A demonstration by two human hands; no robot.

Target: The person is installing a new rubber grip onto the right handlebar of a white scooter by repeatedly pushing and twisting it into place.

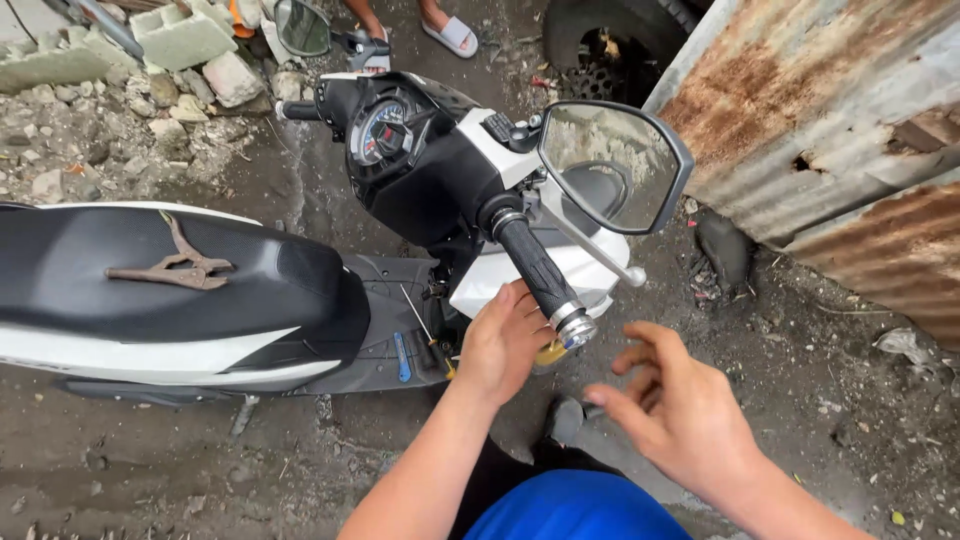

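A black and white scooter (300, 290) stands below me. My left hand (503, 340) reaches under the right handlebar grip (535, 272), fingers curled against the white front panel (490, 285) near a small yellow part (550, 353); whether it grips anything I cannot tell. My right hand (675, 405) hovers open to the right of the grip's chrome end (575, 327), holding nothing. Rusty pliers (175, 265) lie on the black seat. A screwdriver (425, 330) and a blue-handled tool (401, 357) rest on the footboard (385, 330).
The right mirror (612, 165) and brake lever (590, 245) jut out above my hands. A rusty corrugated metal sheet (830, 130) rises at right. Rubble and concrete blocks (120, 80) lie at top left. Another person's sandalled foot (450, 32) is at the top. The ground is wet dirt.
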